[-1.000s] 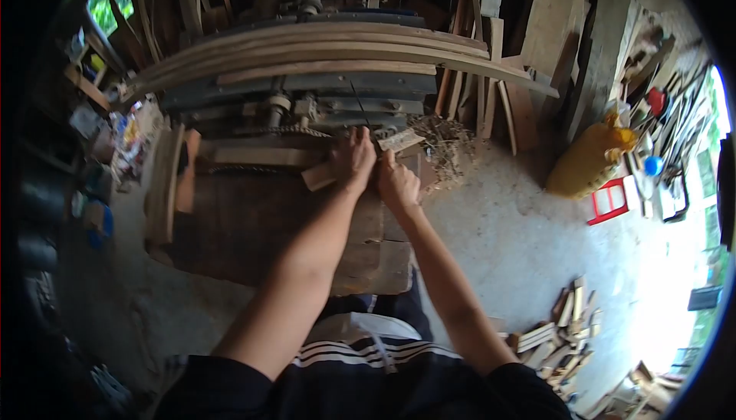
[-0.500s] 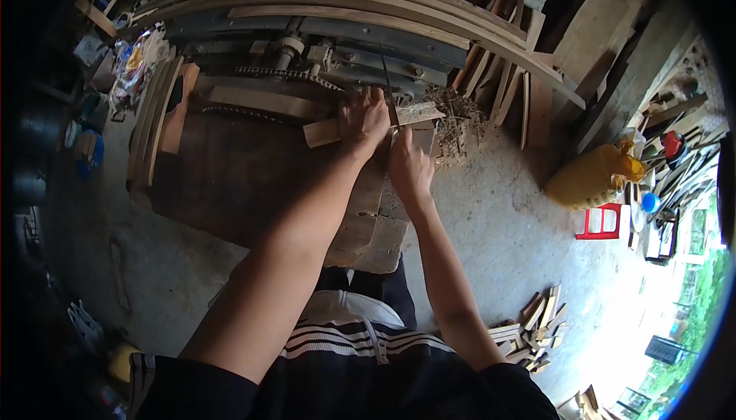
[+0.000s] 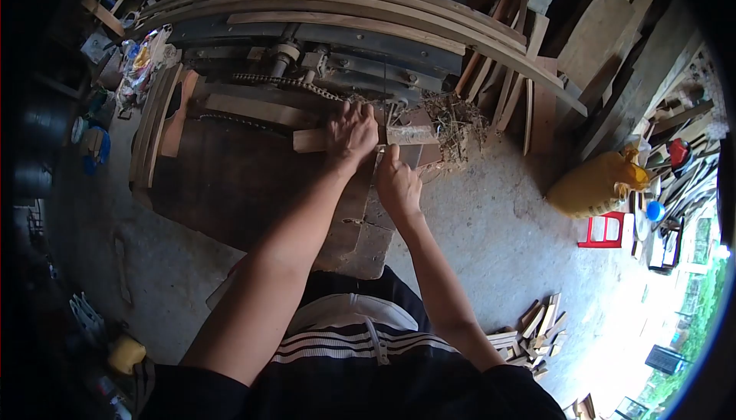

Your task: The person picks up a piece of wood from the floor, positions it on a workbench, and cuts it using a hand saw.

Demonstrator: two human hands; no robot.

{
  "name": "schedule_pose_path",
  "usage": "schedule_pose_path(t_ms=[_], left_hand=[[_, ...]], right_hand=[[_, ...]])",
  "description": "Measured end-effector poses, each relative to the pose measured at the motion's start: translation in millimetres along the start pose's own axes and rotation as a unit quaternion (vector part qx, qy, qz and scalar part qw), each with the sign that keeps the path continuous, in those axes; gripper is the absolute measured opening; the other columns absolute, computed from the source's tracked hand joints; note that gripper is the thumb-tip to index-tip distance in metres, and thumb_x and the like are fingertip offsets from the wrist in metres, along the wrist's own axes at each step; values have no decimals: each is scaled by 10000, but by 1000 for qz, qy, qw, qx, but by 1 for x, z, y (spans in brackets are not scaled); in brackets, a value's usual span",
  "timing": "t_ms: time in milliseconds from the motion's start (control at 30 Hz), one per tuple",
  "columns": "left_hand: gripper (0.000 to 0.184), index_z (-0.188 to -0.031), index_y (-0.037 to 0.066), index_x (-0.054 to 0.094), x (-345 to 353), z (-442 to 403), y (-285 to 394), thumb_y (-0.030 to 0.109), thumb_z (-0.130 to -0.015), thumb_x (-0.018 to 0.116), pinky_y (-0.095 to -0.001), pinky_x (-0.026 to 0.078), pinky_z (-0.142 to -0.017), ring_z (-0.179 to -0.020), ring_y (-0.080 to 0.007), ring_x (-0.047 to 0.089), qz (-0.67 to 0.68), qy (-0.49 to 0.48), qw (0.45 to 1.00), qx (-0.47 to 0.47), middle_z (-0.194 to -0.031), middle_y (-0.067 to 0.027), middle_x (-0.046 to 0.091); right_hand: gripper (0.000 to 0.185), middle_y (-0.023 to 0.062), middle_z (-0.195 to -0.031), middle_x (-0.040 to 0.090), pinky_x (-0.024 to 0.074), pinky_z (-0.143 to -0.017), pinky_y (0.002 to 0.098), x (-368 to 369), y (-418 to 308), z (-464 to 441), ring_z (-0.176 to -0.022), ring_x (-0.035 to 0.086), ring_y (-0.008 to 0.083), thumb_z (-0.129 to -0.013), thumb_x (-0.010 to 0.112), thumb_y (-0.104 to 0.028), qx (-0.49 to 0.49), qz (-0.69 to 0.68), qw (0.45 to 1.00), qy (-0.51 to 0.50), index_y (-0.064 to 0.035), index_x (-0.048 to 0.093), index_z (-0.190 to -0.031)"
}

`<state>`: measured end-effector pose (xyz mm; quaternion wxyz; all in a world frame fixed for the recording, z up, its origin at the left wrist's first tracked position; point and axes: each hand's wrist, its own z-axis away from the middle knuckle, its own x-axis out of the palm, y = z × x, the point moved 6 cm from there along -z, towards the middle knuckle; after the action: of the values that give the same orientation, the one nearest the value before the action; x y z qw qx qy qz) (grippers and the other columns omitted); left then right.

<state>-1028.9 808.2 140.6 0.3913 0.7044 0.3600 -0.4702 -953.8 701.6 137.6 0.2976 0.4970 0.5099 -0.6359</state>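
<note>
currently | left hand [image 3: 354, 136] gripping wood [image 3: 310, 141] | right hand [image 3: 399, 182] fisted round saw [image 3: 386, 83] | sack [image 3: 589, 184]: contents unseen

Wood block [image 3: 309, 141], seemingly part-hidden, under left hand [image 3: 353, 132]

A wood piece [image 3: 310, 141] lies on the bench [image 3: 222, 175].

Dim L, blown-out glare lower R, bent fisheye edges w/ dark corners.
</note>
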Motion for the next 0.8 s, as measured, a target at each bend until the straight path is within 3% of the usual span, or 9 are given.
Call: schedule_pose_path(t_ms=[100,133,167,267,367,567,600,700,800], left_hand=[[204,-967,72,584,-2,-1,-1,204,-859,472,-497,488,-781,-1049,-305,557,-5,27,1000,-2,-1036,-101,616],[204,-978,80,579,-5,-3,-1,195,-861,458,-479,484,-797,-1048,-299,563,-4,109,994,-15,-1021,-94,621],[204,-978,80,579,1,-4,-5,195,-861,458,-479,484,-797,-1048,-299,563,-6,105,994,-27,-1021,-94,621],[243,-1043,79,576,5,-13,-8,196,-885,433,-492,445,-875,-1092,-302,555,30,-44,996,-74,-1100,-108,621],[187,-972,77,543,6,-9,-9,211,-890,442,-506,462,-823,-1031,-308,571,8,32,997,-71,-1000,-101,617],[280,-1067,78,552,-1,-9,-7,239,-942,360,-517,434,-867,-1055,-332,577,9,-22,997,-74,-1097,-121,602],[288,-1064,80,553,-3,-10,-6,246,-948,348,-519,433,-867,-1044,-338,585,8,-33,996,-77,-1101,-125,602],[279,-1056,77,561,-1,-7,-7,233,-935,363,-504,432,-877,-1042,-330,585,1,-44,995,-87,-1087,-125,611],[259,-1052,68,572,-4,-10,-5,200,-904,406,-471,429,-905,-1072,-301,569,-1,-29,995,-101,-1069,-122,629]], right_hand=[[153,210,-649,643,519,-549,516,-1,-4,-6,-604,649,406,-938,406,-181,-5,8,1000,-1,-58,446,-1019],[155,215,-658,644,517,-552,520,-3,-5,-12,-616,648,417,-938,401,-179,-11,-1,1000,-7,-55,442,-1022],[156,221,-668,645,515,-554,525,-3,-5,-16,-629,646,428,-939,396,-176,-15,-10,1000,-14,-52,438,-1024],[158,231,-687,645,515,-567,528,2,-4,-23,-646,644,438,-940,388,-169,-23,-23,999,-16,-41,431,-1023],[181,237,-705,650,516,-573,532,-2,2,-12,-653,646,437,-942,393,-186,-29,-18,999,-17,-37,422,-1041],[255,196,-658,644,519,-546,533,-8,20,39,-615,651,412,-922,450,-194,7,29,995,-93,-53,411,-1131],[230,199,-651,644,523,-530,516,-11,15,27,-607,656,400,-918,456,-190,-36,23,999,-17,-53,416,-1098],[201,205,-637,639,523,-516,498,2,2,-20,-608,660,393,-914,460,-189,-48,-18,999,19,-59,419,-1062],[180,207,-626,635,517,-502,491,-1,9,3,-606,661,387,-910,461,-194,-42,-6,999,5,-69,417,-1032]])
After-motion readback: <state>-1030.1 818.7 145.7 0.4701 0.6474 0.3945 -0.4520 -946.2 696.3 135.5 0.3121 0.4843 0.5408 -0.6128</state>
